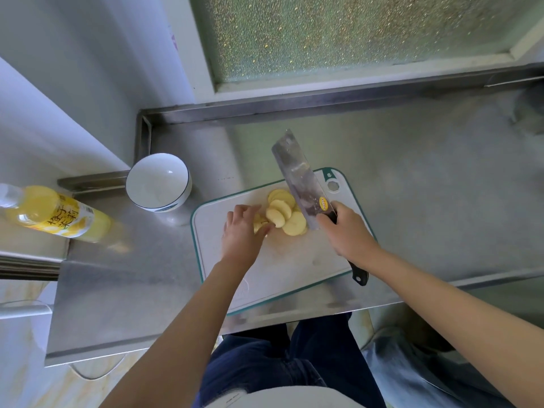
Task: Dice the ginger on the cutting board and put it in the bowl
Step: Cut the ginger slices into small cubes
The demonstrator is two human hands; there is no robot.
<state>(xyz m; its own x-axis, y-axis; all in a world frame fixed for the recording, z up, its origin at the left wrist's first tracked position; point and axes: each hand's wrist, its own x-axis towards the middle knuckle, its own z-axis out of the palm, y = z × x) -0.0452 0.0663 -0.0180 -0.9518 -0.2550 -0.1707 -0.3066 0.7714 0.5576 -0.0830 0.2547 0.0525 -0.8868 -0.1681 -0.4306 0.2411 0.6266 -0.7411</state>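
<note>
left hand point(241, 231): fingers curled on ginger point(282, 212) slices
right hand point(347, 231): grips knife point(297, 178), blade at ginger's 3 o'clock
bowl point(159, 181): 10 o'clock of board point(294, 260), not touching

Head view, steeply down onto cutting board point(294, 260)

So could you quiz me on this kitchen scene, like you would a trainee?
1. True or false: the bowl already holds ginger.
2. Which hand grips the cleaver? A) left B) right
3. Fill in: the ginger slices lie on the ____.
Key: 1 false, the bowl looks empty; 2 B, the right hand; 3 cutting board.
</note>
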